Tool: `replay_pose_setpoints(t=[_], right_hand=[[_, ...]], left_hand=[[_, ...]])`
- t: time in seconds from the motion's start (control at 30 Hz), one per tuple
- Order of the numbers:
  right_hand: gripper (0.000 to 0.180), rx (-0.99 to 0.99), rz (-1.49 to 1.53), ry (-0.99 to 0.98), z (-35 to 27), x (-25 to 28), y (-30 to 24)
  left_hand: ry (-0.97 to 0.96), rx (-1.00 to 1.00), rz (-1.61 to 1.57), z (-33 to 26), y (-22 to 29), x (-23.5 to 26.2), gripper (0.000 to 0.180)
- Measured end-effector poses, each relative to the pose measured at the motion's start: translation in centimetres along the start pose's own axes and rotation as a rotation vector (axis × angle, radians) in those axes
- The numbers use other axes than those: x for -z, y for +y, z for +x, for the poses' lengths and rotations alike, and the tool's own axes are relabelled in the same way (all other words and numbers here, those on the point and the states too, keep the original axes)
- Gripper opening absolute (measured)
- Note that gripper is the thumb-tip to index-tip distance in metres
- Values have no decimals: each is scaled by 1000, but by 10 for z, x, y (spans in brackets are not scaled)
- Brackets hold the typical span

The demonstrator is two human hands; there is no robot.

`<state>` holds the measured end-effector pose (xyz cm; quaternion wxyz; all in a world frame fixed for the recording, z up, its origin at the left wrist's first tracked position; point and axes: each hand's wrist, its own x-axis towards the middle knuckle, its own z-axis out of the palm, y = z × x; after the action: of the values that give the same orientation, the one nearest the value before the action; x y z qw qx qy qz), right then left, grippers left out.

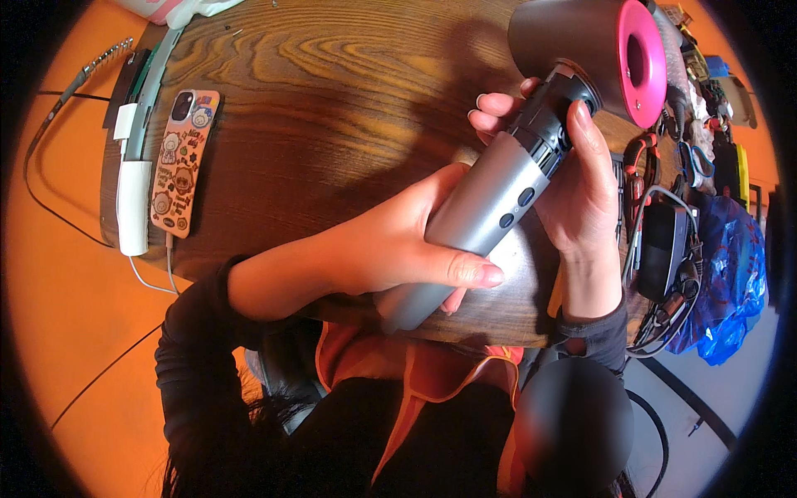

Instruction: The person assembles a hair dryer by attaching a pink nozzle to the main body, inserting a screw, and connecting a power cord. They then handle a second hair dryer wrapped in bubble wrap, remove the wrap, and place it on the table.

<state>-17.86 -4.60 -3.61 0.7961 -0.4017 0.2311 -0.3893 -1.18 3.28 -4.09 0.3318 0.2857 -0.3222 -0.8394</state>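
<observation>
Above the wooden worktop point(332, 100), the grey hair dryer point(498, 199) is held by its handle in the closed left hand point(398, 245), while its upper handle is clasped by the right hand point(573, 183).

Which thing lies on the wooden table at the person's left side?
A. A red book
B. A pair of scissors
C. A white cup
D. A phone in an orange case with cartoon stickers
D: a phone in an orange sticker case lies flat on the wooden table, far left of the hair dryer that the left hand and the right hand hold.
</observation>
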Motion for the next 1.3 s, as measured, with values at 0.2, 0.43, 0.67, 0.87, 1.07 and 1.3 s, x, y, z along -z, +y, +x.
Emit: replay_pose_setpoints(t=[0.2, 0.43, 0.67, 0.87, 1.07, 1.3], right_hand=[[52, 17, -118, -95, -1, 3, -2], [57, 121, -67, 78, 0, 17, -11], [68, 101, 271, -124, 4, 20, -18], [62, 102, 36, 9, 1, 11, -21], [50, 111, -175, 38, 2, 6, -18], [29, 72, -179, -24, 5, 8, 4]], left_hand=[[-39, -31, -24, -2, -1, 0, 62], [-100, 105, -86, -5, 3, -4, 61], [-85, 154, -124, -4, 9, -6, 58], [-53, 118, -97, -2, 8, -7, 55], [13, 91, -113, -3, -1, -1, 60], [-43, 49, -178, -3, -9, 8, 57]])
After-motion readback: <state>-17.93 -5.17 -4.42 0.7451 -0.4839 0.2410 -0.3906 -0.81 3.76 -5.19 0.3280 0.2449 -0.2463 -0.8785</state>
